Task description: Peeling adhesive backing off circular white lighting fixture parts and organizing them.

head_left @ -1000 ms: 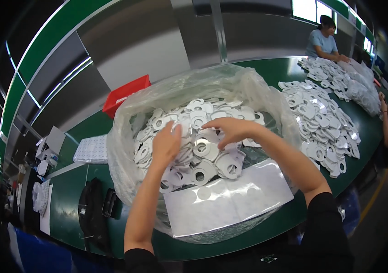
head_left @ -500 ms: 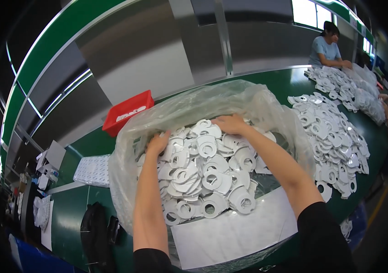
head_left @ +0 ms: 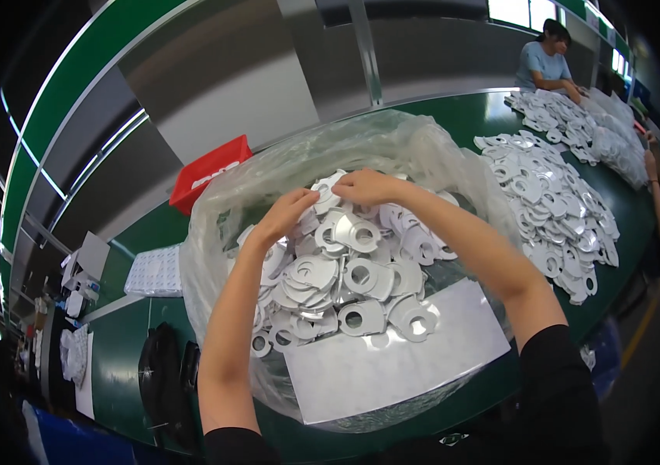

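Observation:
My left hand point(head_left: 290, 212) and my right hand point(head_left: 366, 188) are close together over the far side of a pile. Between them is a flat white ring-shaped part point(head_left: 325, 195) with a round hole, pinched at its edges by the fingers of both hands. Below lies a heap of similar white parts point(head_left: 311, 271), loosely stacked and overlapping. The heap sits inside a large clear plastic bag point(head_left: 210, 232), its mouth spread wide around my forearms. A pale flat sheet point(head_left: 396, 360) lies on the near side of the bag, in front of the heap.
A red bin point(head_left: 207, 172) with white pieces stands behind the bag. More white parts point(head_left: 551, 198) are piled on the green table point(head_left: 117, 380) at right. A patterned packet point(head_left: 153, 271) and a black bag point(head_left: 161, 376) lie left. A person point(head_left: 547, 62) works at far right.
Both hands have lifted out of the pile's far edge and come together, now with a white part between them. Parts in the heap have shifted, and the view has moved slightly.

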The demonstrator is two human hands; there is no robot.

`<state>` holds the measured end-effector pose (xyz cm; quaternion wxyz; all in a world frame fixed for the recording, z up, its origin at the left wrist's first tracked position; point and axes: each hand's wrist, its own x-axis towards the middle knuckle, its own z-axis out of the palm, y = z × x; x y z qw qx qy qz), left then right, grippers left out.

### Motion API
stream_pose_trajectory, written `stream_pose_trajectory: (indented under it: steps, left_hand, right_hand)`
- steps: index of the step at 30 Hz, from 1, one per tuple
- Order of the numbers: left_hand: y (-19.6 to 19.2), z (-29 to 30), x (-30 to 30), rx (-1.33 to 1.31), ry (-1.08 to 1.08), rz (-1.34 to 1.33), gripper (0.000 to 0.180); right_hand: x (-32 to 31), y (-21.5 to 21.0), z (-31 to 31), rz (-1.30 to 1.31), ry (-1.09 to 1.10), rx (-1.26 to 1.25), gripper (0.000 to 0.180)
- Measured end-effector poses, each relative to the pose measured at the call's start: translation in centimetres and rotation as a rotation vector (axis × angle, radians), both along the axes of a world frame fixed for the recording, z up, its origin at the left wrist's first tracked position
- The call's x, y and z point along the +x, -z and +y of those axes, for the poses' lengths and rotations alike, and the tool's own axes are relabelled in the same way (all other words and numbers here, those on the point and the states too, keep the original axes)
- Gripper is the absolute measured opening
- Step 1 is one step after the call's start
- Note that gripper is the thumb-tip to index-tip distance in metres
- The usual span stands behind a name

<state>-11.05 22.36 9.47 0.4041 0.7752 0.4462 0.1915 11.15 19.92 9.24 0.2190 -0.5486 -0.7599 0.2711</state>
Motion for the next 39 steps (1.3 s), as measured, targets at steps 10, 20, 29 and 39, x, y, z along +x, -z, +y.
stream_pose_trajectory:
  steps: [10, 20, 29, 39]
  left_hand:
    - [1.9, -9.9, -5.3, 0.404, -0.207, 0.006, 0.060]
    - [7.3, -17.8, -8.5, 0.365, -0.563, 0.289, 0.073]
    - [5.3, -16.2, -0.2, 0.477, -0.462, -0.010, 0.075]
    - [5.1, -22.4, 2.0, 0.875, 0.421, 0.429, 0.070]
  right_hand:
    - [10.6, 2.2, -3.8, -0.225, 0.166, 0.013, 0.060]
    - [7.8, 4.9, -7.4, -0.194, 0.242, 0.016, 0.065]
    - [3.7, 0.5, -10.5, -0.012, -0.021, 0.221, 0.070]
    - [5.1, 2.5, -22.1, -0.327, -0.354, 0.393, 0.097]
